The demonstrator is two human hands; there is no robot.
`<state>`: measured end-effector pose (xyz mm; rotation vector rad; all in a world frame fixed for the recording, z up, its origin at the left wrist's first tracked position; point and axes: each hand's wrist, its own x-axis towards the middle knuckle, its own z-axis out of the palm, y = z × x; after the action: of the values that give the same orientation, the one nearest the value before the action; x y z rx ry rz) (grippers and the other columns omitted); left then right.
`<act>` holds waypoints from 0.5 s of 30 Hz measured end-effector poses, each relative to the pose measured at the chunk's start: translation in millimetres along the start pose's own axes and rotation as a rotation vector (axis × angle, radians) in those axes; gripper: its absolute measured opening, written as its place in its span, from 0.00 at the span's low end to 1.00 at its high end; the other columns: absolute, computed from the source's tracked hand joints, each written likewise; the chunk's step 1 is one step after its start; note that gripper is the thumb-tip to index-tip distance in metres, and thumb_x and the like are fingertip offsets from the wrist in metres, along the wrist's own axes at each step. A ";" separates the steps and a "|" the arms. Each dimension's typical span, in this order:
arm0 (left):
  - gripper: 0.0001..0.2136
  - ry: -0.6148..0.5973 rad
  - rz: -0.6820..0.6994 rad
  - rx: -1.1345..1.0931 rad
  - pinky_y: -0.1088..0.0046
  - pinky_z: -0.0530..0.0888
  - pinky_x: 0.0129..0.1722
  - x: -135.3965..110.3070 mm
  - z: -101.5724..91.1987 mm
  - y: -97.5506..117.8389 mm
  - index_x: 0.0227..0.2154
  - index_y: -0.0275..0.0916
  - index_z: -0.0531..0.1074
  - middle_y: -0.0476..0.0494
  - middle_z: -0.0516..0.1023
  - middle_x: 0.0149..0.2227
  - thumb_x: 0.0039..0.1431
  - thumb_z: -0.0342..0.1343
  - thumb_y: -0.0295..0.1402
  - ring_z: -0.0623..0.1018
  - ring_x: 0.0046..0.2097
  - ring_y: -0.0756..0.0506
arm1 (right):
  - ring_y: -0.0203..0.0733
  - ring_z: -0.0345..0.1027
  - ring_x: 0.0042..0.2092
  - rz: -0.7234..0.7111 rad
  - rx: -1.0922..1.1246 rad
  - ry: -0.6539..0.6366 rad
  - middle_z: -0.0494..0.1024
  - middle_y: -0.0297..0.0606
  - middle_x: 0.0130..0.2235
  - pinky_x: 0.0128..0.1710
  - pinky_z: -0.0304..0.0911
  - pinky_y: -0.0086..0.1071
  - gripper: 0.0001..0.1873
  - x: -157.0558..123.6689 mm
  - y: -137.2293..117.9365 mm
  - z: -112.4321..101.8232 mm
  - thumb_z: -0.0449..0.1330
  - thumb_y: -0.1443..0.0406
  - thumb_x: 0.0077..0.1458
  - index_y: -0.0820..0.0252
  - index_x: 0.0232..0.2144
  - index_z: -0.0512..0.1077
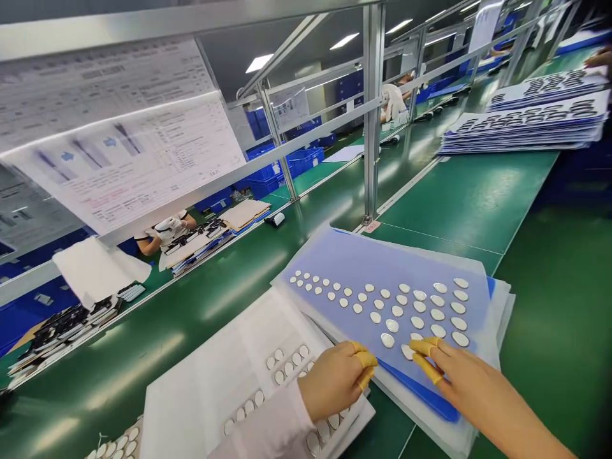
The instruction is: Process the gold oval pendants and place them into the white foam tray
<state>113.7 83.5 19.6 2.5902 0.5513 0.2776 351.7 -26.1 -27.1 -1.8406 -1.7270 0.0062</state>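
Two hands sit closest: the left hand (pixel 332 380) has its grip loosely curled at the near edge of a blue film (pixel 382 264), pinching nothing that shows, and the right hand (pixel 471 382) has its grip spread, its yellow finger cots (pixel 423 356) just beside the nearest silver discs (pixel 419 306). Those discs lie in close rows on the film, which rests on a white stack (pixel 497 331) on the green counter (pixel 473 197). Light, straight-down fingertip contact looks like the cleanest handling here (a dragged finger could nudge a neighbouring disc). The film's long axis runs roughly across the view, its near edge angling toward the lower right. Left of it, a white folder (pixel 229 389) shows more discs (pixel 287 366). Farther off, printed sheets (pixel 526 124) are stacked at right, while beyond a metal frame (pixel 373 108) a co-worker's gloved hands (pixel 169 229) work near blue bins (pixel 301 162).
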 end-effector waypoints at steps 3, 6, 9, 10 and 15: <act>0.13 -0.142 -0.045 0.176 0.71 0.76 0.48 40.3 40.8 -9.5 0.51 0.39 0.71 0.42 0.77 0.48 0.70 0.44 0.29 0.77 0.48 0.46 | 0.53 0.79 0.31 0.112 -0.169 -0.179 0.83 0.44 0.36 0.30 0.72 0.43 0.17 -6.2 26.7 35.2 0.50 0.64 0.60 0.58 0.40 0.79; 0.12 -0.184 -0.090 0.273 0.68 0.76 0.44 67.7 66.0 -14.8 0.48 0.34 0.70 0.38 0.76 0.46 0.69 0.43 0.25 0.77 0.46 0.44 | 0.51 0.80 0.33 0.172 -0.202 -0.262 0.82 0.45 0.39 0.32 0.71 0.40 0.17 -13.8 34.2 53.0 0.49 0.64 0.63 0.59 0.42 0.77; 0.11 -0.215 -0.085 0.341 0.66 0.76 0.43 83.5 74.1 -15.6 0.44 0.30 0.71 0.34 0.75 0.45 0.65 0.44 0.20 0.76 0.46 0.40 | 0.49 0.78 0.32 0.176 -0.212 -0.291 0.80 0.44 0.37 0.28 0.65 0.37 0.16 -12.7 32.9 56.8 0.48 0.65 0.65 0.58 0.42 0.75; 0.11 -0.225 -0.074 0.362 0.65 0.76 0.43 86.4 74.4 -15.5 0.43 0.29 0.71 0.33 0.74 0.45 0.64 0.45 0.19 0.76 0.47 0.40 | 0.48 0.77 0.31 0.168 -0.212 -0.298 0.80 0.43 0.37 0.26 0.63 0.36 0.15 -10.6 32.8 56.8 0.48 0.65 0.65 0.58 0.41 0.75; 0.10 -0.272 0.005 0.431 0.68 0.75 0.37 90.5 70.8 -17.7 0.43 0.29 0.71 0.33 0.75 0.43 0.65 0.46 0.21 0.77 0.45 0.40 | 0.46 0.75 0.29 0.082 -0.221 -0.363 0.78 0.40 0.32 0.24 0.54 0.33 0.14 1.4 38.5 59.4 0.50 0.71 0.62 0.56 0.30 0.74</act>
<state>209.5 107.7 -41.7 2.9728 0.5528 -0.2173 362.9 1.4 -91.3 -2.1771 -1.9577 0.2023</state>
